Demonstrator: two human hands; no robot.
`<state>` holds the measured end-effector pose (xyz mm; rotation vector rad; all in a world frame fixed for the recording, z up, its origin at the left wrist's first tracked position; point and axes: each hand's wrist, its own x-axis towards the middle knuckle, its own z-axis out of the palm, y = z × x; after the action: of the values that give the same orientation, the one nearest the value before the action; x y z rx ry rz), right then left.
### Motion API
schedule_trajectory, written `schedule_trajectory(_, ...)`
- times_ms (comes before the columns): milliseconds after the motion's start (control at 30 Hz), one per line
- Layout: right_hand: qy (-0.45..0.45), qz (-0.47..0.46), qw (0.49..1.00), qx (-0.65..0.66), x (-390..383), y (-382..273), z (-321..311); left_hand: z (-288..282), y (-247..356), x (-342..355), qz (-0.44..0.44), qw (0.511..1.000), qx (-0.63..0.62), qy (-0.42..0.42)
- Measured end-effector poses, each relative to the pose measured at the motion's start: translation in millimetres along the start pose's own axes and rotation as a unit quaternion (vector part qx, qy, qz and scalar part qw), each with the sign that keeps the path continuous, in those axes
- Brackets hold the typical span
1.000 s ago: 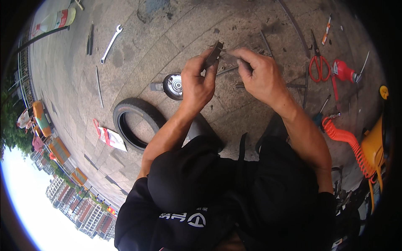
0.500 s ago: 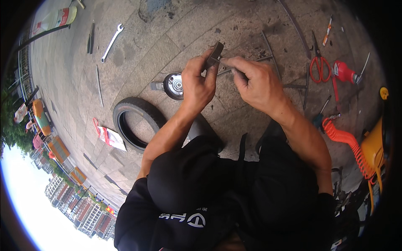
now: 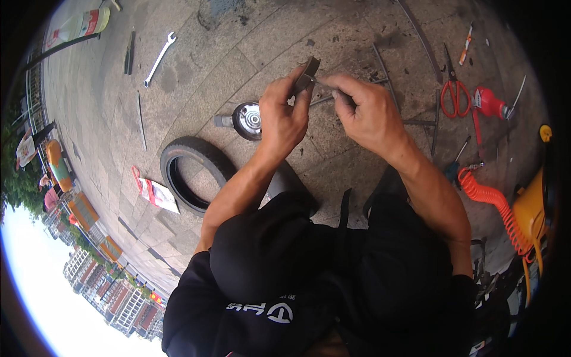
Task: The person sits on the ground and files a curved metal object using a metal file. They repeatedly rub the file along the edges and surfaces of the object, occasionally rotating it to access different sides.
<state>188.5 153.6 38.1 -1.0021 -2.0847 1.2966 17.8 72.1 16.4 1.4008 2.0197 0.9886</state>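
Observation:
My left hand [image 3: 284,107] is closed on a dark, thick, slightly curved piece [image 3: 308,69], held up off the ground between thumb and fingers. Its flat end faces right, toward my right hand [image 3: 372,116]. The right fingers are pinched together just beside that piece, the index fingertip at its edge; whatever they may hold is too small to make out. Beyond my left wrist lies a round metal brake plate [image 3: 246,121] with a short arm, partly hidden by the hand. A small black tyre [image 3: 168,172] rests flat to the left of my left forearm.
Farther left are a wrench [image 3: 159,60], pliers [image 3: 129,55], a thin rod [image 3: 141,121] and a red-and-white packet [image 3: 157,197]. On the right lie red-handled scissors [image 3: 455,98], a red bottle [image 3: 489,103], a screwdriver [image 3: 462,149] and a coiled orange hose [image 3: 492,197]. A plastic bottle [image 3: 77,28] is far left.
The dark piece has tipped slightly and shifted a little right. My right hand has drawn back slightly from it. People in the left background have moved.

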Motion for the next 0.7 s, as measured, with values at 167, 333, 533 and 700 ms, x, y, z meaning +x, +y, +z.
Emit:
schedule_trajectory(167, -0.005, 0.011, 1.000, 0.003, 0.3, 0.1, 0.8, -0.8, 0.0, -1.9, -0.006, 1.000, -0.014, -0.008)
schedule_trajectory(333, -0.045, -0.022, 0.999, -0.003, -0.4, -1.7, 1.5, -0.8, -1.6, -0.6, 0.023, 1.000, -0.007, 0.001)
schedule_trajectory(533, -0.013, -0.038, 0.999, -0.015, 2.3, -0.8, 0.4, -1.5, -0.9, -0.6, 0.016, 1.000, 0.011, 0.002)
schedule_trajectory(700, -0.015, 0.011, 1.000, -0.007, 2.3, -1.1, -0.2, -1.2, -1.4, -2.0, 0.005, 1.000, 0.006, -0.004)
